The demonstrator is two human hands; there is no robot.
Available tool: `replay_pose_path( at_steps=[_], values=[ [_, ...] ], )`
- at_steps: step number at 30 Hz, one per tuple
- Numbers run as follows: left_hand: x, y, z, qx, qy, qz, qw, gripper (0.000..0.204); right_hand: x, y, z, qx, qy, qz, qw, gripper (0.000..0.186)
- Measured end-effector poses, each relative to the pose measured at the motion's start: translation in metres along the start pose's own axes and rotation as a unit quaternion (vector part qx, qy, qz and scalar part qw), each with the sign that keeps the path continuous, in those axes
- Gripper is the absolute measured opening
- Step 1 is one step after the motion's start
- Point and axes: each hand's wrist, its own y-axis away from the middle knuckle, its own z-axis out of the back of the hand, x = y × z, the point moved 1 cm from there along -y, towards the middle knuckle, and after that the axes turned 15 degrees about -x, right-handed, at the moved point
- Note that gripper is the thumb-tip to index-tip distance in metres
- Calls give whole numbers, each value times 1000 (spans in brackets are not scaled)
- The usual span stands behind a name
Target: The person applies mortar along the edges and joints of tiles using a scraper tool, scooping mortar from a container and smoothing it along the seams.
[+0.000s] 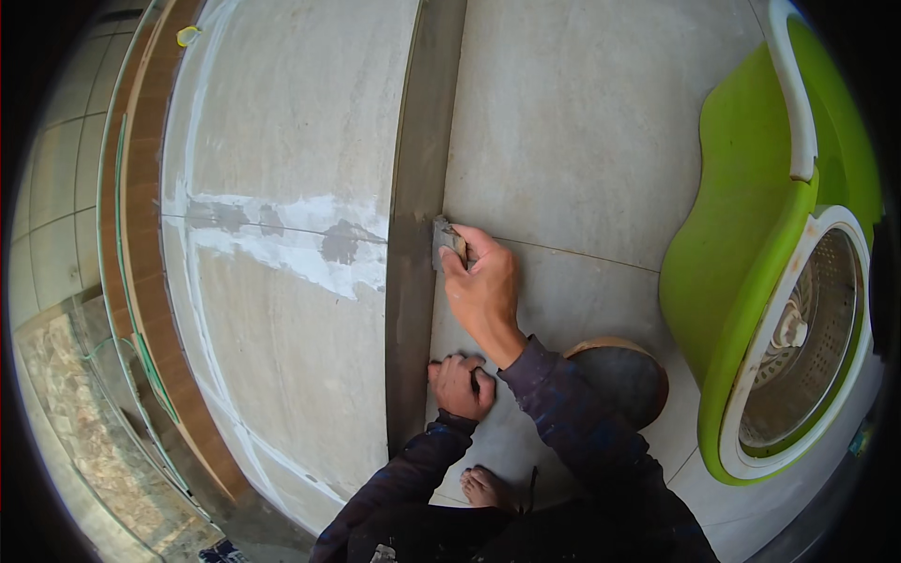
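Observation:
My right hand pinches a small, flat, grey-smeared piece with a tan edge, perhaps a scraper or pad. It is pressed at the foot of the dark grey step riser, where the riser meets the lower floor tiles. Nearer to me, my left hand rests on the floor beside the riser, its fingers curled in; I see nothing in them. Across the joint of the upper tile surface, white filler is spread in rough patches with grey spots.
A green spin-mop bucket with a white-rimmed metal basket stands at the right. Behind my right forearm is a round dark object with a tan rim. A yellow ring-like item lies far left, near a brown wooden border. My bare foot is below.

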Motion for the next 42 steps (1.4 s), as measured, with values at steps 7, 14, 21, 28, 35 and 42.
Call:
replay_pose_path(
  at_steps=[7, 14, 21, 28, 35, 42],
  values=[
    [26, 33, 3, 134, -44, 88, 986, 67, 55, 23, 11, -11, -69, 143, 987, 28],
    [6, 5, 0, 14, -11, -8, 1000, 20, 67, -13, 21, -14, -178, 69, 982, 30],
    [-1, -8, 2, 15, 4, -25, 1000, 19, 96, -33, -11, -62, -30, 161, 985, 23],
    [-1, -11, 3, -1, 7, -29, 1000, 20, 86, -6, 8, -21, -134, 148, 980, 23],
    [3, -1, 1, 14, 6, -19, 1000, 23, 68, -77, -7, -77, -113, 197, 971, 23],
    [1, -9, 0, 14, 7, -31, 999, 21, 51, -31, -6, -63, -157, 250, 953, 32]
  ],
)
